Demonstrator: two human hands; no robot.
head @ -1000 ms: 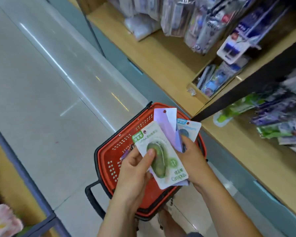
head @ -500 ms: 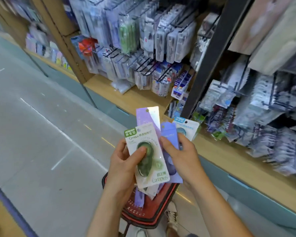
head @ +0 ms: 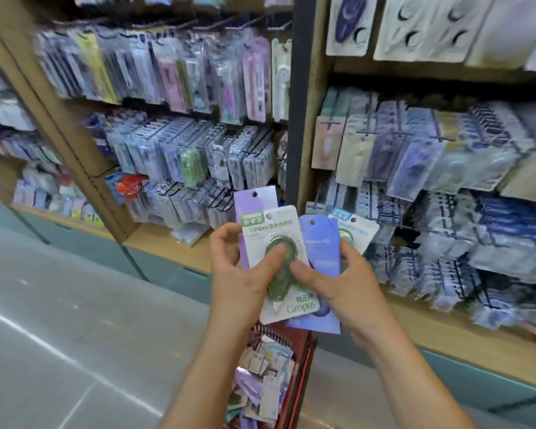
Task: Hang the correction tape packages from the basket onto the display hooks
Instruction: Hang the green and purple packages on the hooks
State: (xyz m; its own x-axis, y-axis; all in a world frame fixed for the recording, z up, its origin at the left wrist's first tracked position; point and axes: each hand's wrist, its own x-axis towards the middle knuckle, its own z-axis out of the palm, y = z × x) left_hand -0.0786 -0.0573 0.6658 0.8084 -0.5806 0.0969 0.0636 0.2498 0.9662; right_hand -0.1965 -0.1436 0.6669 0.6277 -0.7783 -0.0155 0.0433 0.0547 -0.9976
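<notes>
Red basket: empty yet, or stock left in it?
Not empty. The red basket holds a loose pile of packages. Above it, the left hand and right hand grip the fanned packages. Pile depth: cannot tell.

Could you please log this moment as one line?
phase: pre-hang | left hand: holds green package | right hand: holds periwinkle package | basket: below, stocked | hooks: ahead

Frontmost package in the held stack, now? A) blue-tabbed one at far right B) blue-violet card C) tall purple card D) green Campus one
D: the green Campus package overlaps the other cards, and the thumbs of the left hand and right hand pinch its blister.
</notes>
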